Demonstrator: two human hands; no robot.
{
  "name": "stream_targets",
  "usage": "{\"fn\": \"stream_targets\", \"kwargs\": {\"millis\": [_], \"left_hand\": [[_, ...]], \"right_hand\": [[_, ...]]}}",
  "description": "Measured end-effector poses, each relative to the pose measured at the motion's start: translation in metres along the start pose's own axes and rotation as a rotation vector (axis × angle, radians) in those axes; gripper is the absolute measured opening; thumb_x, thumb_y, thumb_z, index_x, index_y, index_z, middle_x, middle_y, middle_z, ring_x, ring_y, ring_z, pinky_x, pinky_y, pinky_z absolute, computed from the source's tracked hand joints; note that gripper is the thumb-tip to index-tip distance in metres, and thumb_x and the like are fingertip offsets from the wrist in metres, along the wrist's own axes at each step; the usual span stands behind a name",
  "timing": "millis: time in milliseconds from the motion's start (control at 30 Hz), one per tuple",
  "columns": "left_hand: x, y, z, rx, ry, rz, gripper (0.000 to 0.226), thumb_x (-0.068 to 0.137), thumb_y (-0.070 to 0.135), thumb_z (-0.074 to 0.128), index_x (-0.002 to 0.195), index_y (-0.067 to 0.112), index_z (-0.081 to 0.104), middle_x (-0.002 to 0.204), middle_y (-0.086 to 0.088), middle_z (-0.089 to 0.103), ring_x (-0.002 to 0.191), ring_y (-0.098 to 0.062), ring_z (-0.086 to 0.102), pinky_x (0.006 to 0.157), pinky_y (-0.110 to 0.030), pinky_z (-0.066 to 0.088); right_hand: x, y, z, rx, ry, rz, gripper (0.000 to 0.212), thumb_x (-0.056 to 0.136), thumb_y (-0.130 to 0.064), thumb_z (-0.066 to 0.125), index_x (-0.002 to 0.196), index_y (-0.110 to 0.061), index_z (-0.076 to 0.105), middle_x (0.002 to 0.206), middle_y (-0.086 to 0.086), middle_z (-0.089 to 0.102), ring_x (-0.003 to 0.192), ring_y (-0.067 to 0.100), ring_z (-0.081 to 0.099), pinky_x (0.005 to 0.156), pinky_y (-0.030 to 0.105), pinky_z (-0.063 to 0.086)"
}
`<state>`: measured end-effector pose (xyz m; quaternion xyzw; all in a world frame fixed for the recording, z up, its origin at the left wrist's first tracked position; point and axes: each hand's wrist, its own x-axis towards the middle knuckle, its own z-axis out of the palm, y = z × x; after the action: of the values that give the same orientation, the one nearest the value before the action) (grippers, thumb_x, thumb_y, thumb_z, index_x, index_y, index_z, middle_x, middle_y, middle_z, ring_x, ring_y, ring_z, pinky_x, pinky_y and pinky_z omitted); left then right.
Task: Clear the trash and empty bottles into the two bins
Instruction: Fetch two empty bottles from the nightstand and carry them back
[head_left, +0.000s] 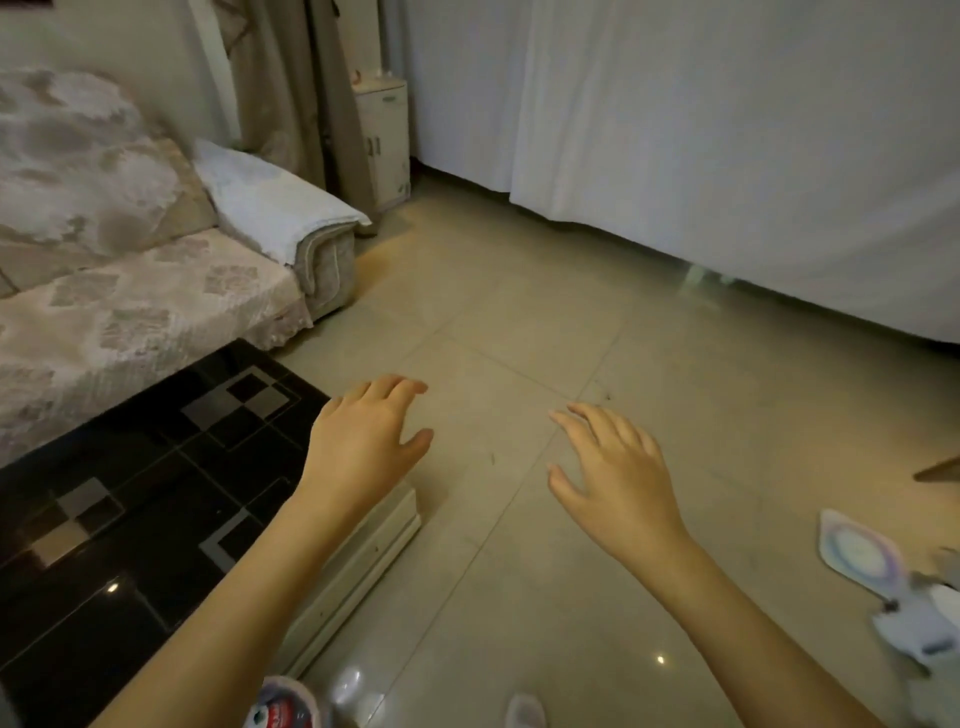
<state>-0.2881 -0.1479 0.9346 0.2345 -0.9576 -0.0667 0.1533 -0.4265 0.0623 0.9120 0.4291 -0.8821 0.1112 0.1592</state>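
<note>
Hands — both empty, outstretched

Tiled floor: fan, sofa.

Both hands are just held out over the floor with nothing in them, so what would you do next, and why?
Probably turn to look for the bins. Both the left hand and right hand are open and empty, no bin is in view, and only a flat paper-like piece lies on the tiled floor to the right.

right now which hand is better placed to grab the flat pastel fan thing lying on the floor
Right. The right hand is open, empty and nearer the fan at the right edge; the left hand hovers over by the black table.
</note>
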Motion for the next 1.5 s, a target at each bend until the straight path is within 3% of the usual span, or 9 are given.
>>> {"fn": "stream_targets", "kwargs": {"millis": [200, 500, 633, 933, 1300, 1500], "left_hand": [[0.103, 0.058, 0.039, -0.034, -0.011, 0.009, 0.049, 0.087, 0.047, 0.057, 0.132, 0.03, 0.048, 0.133, 0.009, 0.051, 0.114, -0.017, 0.052, 0.089, -0.036, 0.046], [0.233, 0.123, 0.082, -0.14, -0.011, -0.059, 0.047, 0.087, 0.049, 0.056, 0.131, 0.033, 0.046, 0.132, 0.011, 0.051, 0.113, -0.016, 0.05, 0.085, -0.037, 0.044], [0.266, 0.126, 0.102, -0.13, -0.02, -0.07, 0.049, 0.087, 0.049, 0.056, 0.133, 0.033, 0.045, 0.133, 0.011, 0.05, 0.117, -0.014, 0.048, 0.088, -0.035, 0.044], [0.364, 0.122, 0.148, -0.126, 0.009, -0.052, 0.05, 0.09, 0.051, 0.051, 0.135, 0.03, 0.045, 0.134, 0.009, 0.051, 0.121, -0.016, 0.047, 0.094, -0.035, 0.042], [0.511, 0.133, 0.175, -0.143, -0.021, 0.073, 0.051, 0.089, 0.052, 0.051, 0.135, 0.03, 0.046, 0.134, 0.008, 0.052, 0.123, -0.018, 0.047, 0.095, -0.038, 0.04], [0.566, 0.131, 0.193, -0.115, 0.041, 0.009, 0.05, 0.088, 0.051, 0.054, 0.132, 0.028, 0.051, 0.131, 0.007, 0.055, 0.119, -0.018, 0.051, 0.093, -0.036, 0.043]], "right_hand": [[0.06, 0.099, 0.018, -0.002, -0.035, 0.068, 0.052, 0.079, -0.044, 0.045, 0.123, -0.02, 0.06, 0.126, 0.0, 0.059, 0.115, 0.021, 0.054, 0.092, 0.039, 0.044], [0.134, 0.22, 0.041, 0.076, -0.077, 0.225, 0.052, 0.079, -0.029, 0.067, 0.129, -0.022, 0.055, 0.13, 0.0, 0.055, 0.122, 0.021, 0.047, 0.099, 0.041, 0.037], [0.163, 0.244, 0.058, 0.12, -0.027, 0.261, 0.05, 0.079, -0.031, 0.064, 0.127, -0.019, 0.057, 0.129, 0.002, 0.057, 0.122, 0.022, 0.048, 0.098, 0.044, 0.039], [0.263, 0.269, 0.1, 0.158, -0.05, 0.245, 0.057, 0.087, -0.053, 0.034, 0.132, -0.022, 0.051, 0.135, -0.003, 0.053, 0.126, 0.018, 0.044, 0.102, 0.038, 0.034], [0.386, 0.319, 0.11, 0.143, -0.086, 0.332, 0.056, 0.093, -0.036, 0.05, 0.144, -0.02, 0.036, 0.148, 0.0, 0.039, 0.135, 0.02, 0.034, 0.109, 0.036, 0.028], [0.458, 0.341, 0.141, 0.2, -0.111, 0.273, 0.055, 0.093, -0.037, 0.049, 0.144, -0.02, 0.037, 0.147, 0.0, 0.04, 0.133, 0.02, 0.037, 0.105, 0.036, 0.031]]}}
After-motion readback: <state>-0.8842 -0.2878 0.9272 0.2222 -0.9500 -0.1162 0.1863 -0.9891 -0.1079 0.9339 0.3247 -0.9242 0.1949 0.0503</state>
